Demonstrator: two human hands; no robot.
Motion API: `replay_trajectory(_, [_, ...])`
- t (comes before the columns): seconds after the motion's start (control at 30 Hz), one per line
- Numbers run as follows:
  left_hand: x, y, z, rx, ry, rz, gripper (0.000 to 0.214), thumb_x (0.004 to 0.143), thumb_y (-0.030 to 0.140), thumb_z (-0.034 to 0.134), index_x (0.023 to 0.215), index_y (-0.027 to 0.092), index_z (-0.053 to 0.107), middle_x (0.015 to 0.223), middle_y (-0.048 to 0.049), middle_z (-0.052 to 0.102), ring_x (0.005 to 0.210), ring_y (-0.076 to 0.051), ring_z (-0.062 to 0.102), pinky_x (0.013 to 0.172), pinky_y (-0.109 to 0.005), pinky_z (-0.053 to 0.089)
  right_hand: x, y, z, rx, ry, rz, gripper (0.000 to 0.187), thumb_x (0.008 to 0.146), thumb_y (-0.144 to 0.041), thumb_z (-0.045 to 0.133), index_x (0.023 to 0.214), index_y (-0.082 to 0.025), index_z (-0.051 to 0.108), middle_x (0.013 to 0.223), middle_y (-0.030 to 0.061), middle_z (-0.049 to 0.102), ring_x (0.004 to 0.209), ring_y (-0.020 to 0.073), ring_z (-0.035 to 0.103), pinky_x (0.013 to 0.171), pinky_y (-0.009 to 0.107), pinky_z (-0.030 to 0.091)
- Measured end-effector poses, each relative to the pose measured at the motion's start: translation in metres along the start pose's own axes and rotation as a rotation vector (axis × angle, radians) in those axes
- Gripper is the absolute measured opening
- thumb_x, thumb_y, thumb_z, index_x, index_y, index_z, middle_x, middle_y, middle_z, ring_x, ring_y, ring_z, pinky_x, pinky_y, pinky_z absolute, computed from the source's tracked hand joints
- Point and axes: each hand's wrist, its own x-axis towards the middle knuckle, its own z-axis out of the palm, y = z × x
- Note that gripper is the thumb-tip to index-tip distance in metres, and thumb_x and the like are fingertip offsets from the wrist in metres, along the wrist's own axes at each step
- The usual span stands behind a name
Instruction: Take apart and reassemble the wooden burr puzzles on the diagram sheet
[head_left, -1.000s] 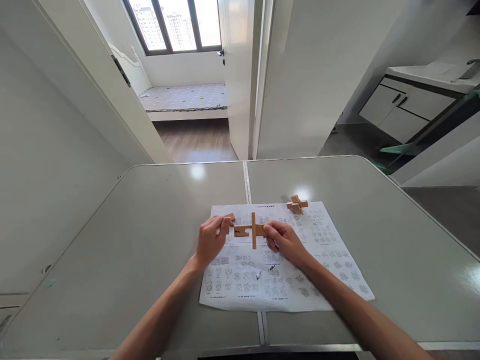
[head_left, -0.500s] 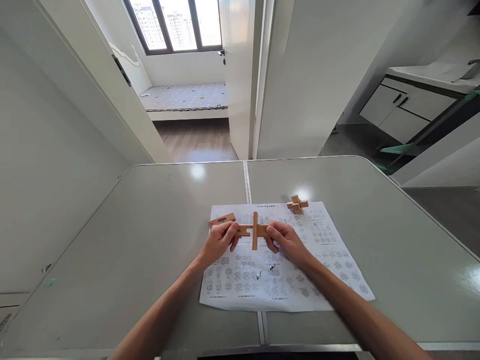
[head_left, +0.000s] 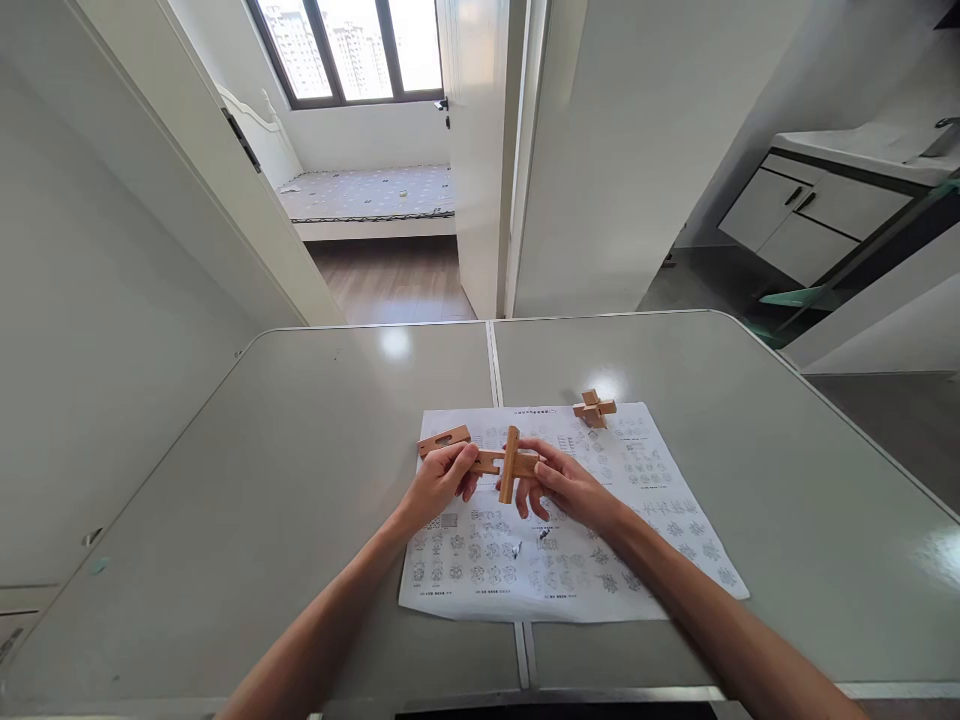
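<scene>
Both hands hold a cross of two notched wooden bars (head_left: 509, 463) just above a printed instruction sheet (head_left: 570, 560). My left hand (head_left: 437, 486) pinches the left end of the horizontal bar. My right hand (head_left: 564, 485) grips its right end, fingers partly spread under the upright bar. A loose wooden bar with a slot (head_left: 444, 440) lies on the sheet just beyond my left hand. A small assembled wooden cross (head_left: 595, 408) rests at the sheet's far edge.
The sheet lies across the seam of a grey folding table (head_left: 225, 500). Beyond the far edge stand white walls and an open doorway onto a room with a window. White cabinets (head_left: 810, 215) stand at the far right.
My left hand laid the slotted bar on the sheet and took the left end of the cross. The cross has tilted slightly and my right fingers have shifted beneath it.
</scene>
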Motion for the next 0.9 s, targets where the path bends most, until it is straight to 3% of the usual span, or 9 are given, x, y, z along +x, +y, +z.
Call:
replay_trajectory(0.37, [0.0004, 0.0001, 0.0003, -0.025, 0.001, 0.002, 0.057, 0.102, 0.067, 0.048, 0.070, 0.019, 0.052, 0.054, 0.0012, 0.059, 0.046, -0.010, 0.048, 0.048, -0.024, 0.038, 0.0010, 0.0048, -0.0024, 0.019, 0.018, 0.008, 0.068, 0.093, -0.066, 0.068, 0.142, -0.022, 0.050, 0.082, 0.0060, 0.075, 0.062, 0.0183, 0.068, 0.053, 0.026, 0.048])
replay_trajectory(0.53, [0.0012, -0.0006, 0.0002, -0.030, 0.010, 0.001, 0.056, 0.102, 0.066, 0.049, 0.071, 0.019, 0.052, 0.055, 0.0010, 0.059, 0.046, -0.010, 0.049, 0.048, -0.024, 0.038, 0.0025, -0.0009, 0.0016, 0.074, 0.076, -0.020, 0.060, 0.091, -0.065, 0.073, 0.130, -0.023, 0.054, 0.094, 0.0085, 0.077, 0.057, 0.0164, 0.067, 0.048, 0.025, 0.046])
replay_trajectory(0.9, [0.0014, -0.0019, -0.0001, -0.029, 0.009, 0.003, 0.057, 0.103, 0.064, 0.048, 0.070, 0.018, 0.052, 0.056, 0.0002, 0.060, 0.047, -0.009, 0.050, 0.048, -0.022, 0.039, 0.0034, 0.0023, -0.0011, 0.124, 0.089, -0.044, 0.051, 0.096, -0.058, 0.071, 0.127, -0.021, 0.055, 0.084, 0.0069, 0.078, 0.050, 0.0140, 0.063, 0.045, 0.023, 0.043])
